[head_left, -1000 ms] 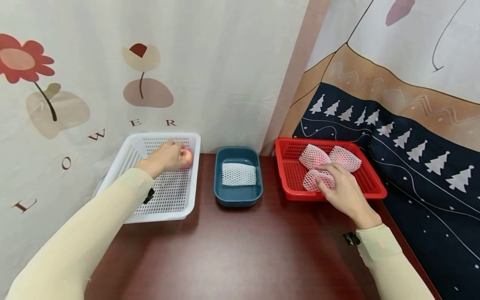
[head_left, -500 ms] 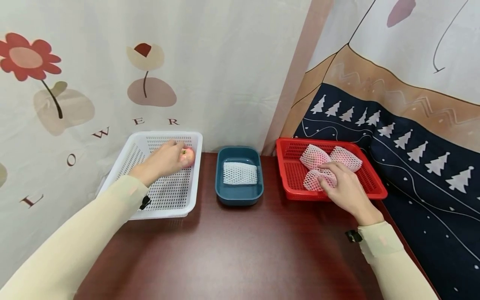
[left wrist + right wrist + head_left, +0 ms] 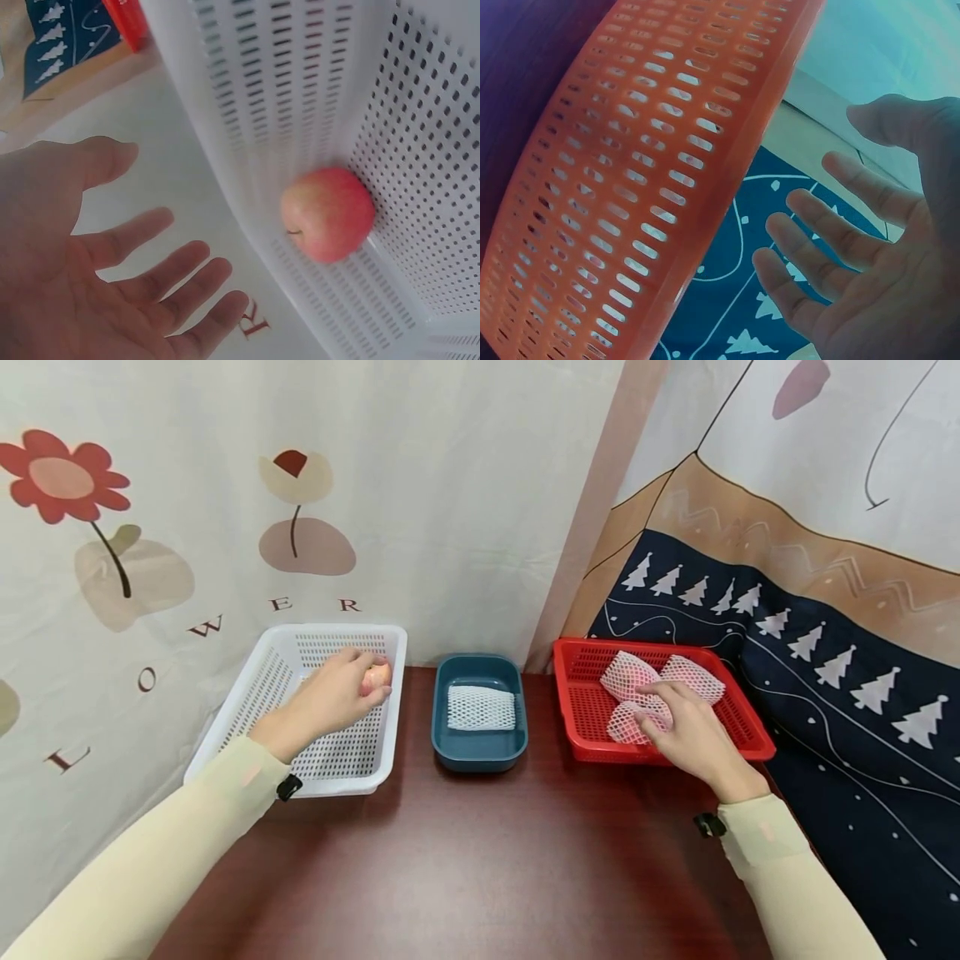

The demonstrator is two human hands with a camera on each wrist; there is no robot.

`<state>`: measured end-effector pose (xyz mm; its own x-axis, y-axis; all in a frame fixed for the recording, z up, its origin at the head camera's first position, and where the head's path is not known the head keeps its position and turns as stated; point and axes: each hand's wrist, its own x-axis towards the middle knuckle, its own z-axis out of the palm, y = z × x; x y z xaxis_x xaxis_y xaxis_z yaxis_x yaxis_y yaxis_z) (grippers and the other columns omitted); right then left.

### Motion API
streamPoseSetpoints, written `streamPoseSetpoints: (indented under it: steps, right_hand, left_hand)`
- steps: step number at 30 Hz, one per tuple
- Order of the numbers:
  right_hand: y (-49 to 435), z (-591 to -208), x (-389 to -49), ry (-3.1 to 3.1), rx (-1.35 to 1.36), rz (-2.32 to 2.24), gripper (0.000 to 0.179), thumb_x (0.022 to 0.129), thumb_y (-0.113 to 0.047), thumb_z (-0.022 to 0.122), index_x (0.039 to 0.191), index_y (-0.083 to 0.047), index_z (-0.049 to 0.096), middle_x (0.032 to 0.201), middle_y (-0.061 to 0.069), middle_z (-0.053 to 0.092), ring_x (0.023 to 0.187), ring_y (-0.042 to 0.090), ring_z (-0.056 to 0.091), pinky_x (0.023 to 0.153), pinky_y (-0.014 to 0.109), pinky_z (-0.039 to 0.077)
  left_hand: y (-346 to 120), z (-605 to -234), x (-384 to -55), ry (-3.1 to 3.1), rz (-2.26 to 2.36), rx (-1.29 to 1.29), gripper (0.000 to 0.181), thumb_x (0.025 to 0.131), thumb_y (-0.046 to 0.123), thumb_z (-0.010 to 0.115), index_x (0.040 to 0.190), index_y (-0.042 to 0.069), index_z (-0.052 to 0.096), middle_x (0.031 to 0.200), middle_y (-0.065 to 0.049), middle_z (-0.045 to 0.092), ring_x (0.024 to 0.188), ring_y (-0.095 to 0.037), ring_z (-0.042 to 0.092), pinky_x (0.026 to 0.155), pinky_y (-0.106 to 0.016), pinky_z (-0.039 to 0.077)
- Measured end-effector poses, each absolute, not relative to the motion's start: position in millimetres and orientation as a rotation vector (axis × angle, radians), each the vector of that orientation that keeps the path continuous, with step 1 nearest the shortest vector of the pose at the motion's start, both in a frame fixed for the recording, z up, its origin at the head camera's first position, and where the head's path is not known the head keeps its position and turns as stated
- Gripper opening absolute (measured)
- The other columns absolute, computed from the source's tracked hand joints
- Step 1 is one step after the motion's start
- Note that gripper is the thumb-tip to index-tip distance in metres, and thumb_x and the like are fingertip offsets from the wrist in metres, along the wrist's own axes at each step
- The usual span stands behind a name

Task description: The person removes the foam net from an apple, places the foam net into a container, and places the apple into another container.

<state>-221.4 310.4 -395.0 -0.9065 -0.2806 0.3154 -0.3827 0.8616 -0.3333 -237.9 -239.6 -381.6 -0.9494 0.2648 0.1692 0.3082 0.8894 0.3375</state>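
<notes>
A red-yellow apple lies in the far right corner of the white basket. My left hand is over that basket with fingers spread, and it overlaps the apple in the head view. In the left wrist view the same hand is apart from the apple, its palm holding nothing. My right hand hovers at the front rim of the red basket, fingers relaxed, close over a foam-netted fruit. Two more netted fruits lie behind it.
Between the baskets stands a blue tray with a white foam net sleeve lying in it. All stand on a dark red-brown table. Printed curtains hang right behind and to the right.
My left hand has shifted slightly over the apple, and its thumb now shows at the apple's near side. The head view has swung slightly left. My right hand stays almost still.
</notes>
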Motion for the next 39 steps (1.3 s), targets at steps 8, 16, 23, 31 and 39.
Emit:
streamPoseSetpoints:
  steps: [8,16,23,31,39]
  right_hand:
    - [311.1,-387.2,-228.0,-2.912,0.462,0.547,0.059,0.109,-0.024,0.08,0.162,-0.004,0.064,0.16,0.03,0.062,0.149,0.053,0.056,0.124,0.08,0.05]
    - [312.0,-380.2,-235.8,-3.045,0.426,0.495,0.067,0.11,-0.031,0.079,0.168,-0.006,0.057,0.171,0.035,0.05,0.161,0.058,0.045,0.128,0.085,0.041]
    - [313.3,-377.3,-242.4,-3.102,0.441,0.455,0.07,0.11,-0.033,0.078,0.17,-0.006,0.056,0.175,0.037,0.046,0.162,0.06,0.042,0.127,0.087,0.04]
    - [311.8,-372.9,-250.0,-3.157,0.467,0.417,0.073,0.11,-0.038,0.078,0.172,-0.008,0.053,0.178,0.04,0.042,0.166,0.065,0.036,0.125,0.09,0.036]
    - [311.4,-369.4,-258.9,-3.214,0.522,0.371,0.073,0.11,-0.038,0.079,0.171,-0.006,0.055,0.172,0.038,0.053,0.163,0.064,0.042,0.127,0.088,0.039]
  left_hand:
    - [-228.1,-375.4,-221.9,-2.884,-0.554,-0.481,0.054,0.11,0.032,0.077,0.154,0.002,0.068,0.149,-0.03,0.067,0.126,-0.048,0.069,0.109,-0.068,0.06]
    - [-211.2,-373.9,-208.4,-2.829,-0.598,-0.533,0.05,0.109,0.027,0.08,0.151,0.001,0.071,0.15,-0.027,0.067,0.133,-0.045,0.067,0.117,-0.065,0.058]
    - [-196.2,-377.9,-200.9,-2.81,-0.606,-0.559,0.051,0.109,0.029,0.08,0.153,0.006,0.071,0.152,-0.026,0.068,0.138,-0.045,0.068,0.109,-0.067,0.062]
    - [-177.3,-382.8,-194.3,-2.796,-0.624,-0.603,0.052,0.108,0.031,0.083,0.154,0.007,0.071,0.152,-0.022,0.07,0.14,-0.043,0.069,0.114,-0.063,0.063]
    - [-159.9,-386.6,-189.6,-2.79,-0.64,-0.651,0.053,0.108,0.03,0.083,0.154,0.006,0.071,0.154,-0.021,0.07,0.138,-0.041,0.07,0.115,-0.059,0.064]
